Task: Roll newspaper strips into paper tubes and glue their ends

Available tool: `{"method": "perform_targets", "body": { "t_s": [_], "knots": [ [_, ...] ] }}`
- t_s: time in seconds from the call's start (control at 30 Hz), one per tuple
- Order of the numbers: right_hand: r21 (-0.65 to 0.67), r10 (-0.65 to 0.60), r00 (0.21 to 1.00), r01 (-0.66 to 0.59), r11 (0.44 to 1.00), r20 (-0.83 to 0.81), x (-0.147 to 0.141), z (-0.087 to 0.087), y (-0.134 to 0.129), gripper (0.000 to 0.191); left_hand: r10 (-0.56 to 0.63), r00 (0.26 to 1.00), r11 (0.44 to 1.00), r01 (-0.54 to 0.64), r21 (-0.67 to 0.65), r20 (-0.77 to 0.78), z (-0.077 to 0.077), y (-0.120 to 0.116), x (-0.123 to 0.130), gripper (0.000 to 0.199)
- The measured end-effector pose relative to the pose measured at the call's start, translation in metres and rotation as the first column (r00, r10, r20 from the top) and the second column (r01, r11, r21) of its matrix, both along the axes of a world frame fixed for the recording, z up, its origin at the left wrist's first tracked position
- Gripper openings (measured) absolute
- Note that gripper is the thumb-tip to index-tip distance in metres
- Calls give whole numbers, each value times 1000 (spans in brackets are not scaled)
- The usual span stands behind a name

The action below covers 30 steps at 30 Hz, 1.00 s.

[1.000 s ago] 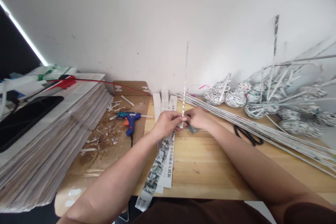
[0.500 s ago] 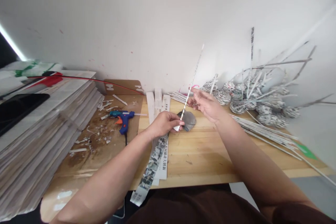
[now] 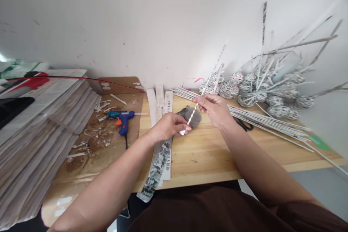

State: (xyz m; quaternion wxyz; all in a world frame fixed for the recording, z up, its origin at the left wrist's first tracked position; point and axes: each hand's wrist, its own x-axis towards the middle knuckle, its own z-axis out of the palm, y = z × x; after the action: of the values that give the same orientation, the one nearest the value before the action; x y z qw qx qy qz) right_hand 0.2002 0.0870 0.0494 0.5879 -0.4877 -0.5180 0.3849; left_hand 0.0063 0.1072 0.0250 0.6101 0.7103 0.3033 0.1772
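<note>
A thin rolled paper stick [image 3: 214, 67] slants up and to the right between my hands. My left hand [image 3: 174, 127] pinches its lower end, together with the top of a printed newspaper strip [image 3: 157, 168] that trails down past the table's front edge. Higher on the stick, the fingertips of my right hand [image 3: 212, 108] are closed around it. Behind my left fingers lies a grey, roundish object [image 3: 193, 116] on the table; its kind I cannot make out. More newspaper strips [image 3: 169, 159] lie flat beneath my left wrist.
A blue glue gun [image 3: 123, 120] lies on stained cardboard [image 3: 108, 159] among paper scraps. Stacked newspapers [image 3: 54, 130] fill the left. To the right are several paper sticks [image 3: 272, 125], dark scissor-like handles [image 3: 246, 125] and woven paper balls [image 3: 228, 89] with sticks jutting out.
My right fingers, loosely spread near the stick before, now grip it. The stick leans further right. The view has shifted slightly, and dark handles now show beside my right forearm.
</note>
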Motion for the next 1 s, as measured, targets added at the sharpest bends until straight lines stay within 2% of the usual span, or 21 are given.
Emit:
{"method": "perform_targets", "body": {
  "t_s": [0.23,0.43,0.6,0.77,0.83,0.93,1.0],
  "knots": [
    [84,-100,992,93,992,82,0,2,-4,41,8,1000,1000,-8,28,-13,-2,-3,1,31],
    [-20,66,971,-63,998,229,2,6,-7,38,27,1000,999,-27,-19,1,1,-3,1,29],
    [47,-21,984,12,999,178,1,6,-8,37,20,1000,999,-20,-41,4,3,-3,1,29],
    [-101,227,947,-209,973,227,1,9,-9,36,53,999,998,-53,-17,9,3,-2,0,31],
    [-95,207,951,-189,977,231,1,7,-9,35,48,999,998,-48,-33,7,4,-2,0,30],
    [-41,112,977,-107,993,183,0,4,-7,36,27,1000,998,-27,-58,9,5,-3,0,30],
    [-49,139,974,-132,990,178,0,3,-6,37,34,999,998,-33,-54,17,5,-3,1,31]
  ]
}}
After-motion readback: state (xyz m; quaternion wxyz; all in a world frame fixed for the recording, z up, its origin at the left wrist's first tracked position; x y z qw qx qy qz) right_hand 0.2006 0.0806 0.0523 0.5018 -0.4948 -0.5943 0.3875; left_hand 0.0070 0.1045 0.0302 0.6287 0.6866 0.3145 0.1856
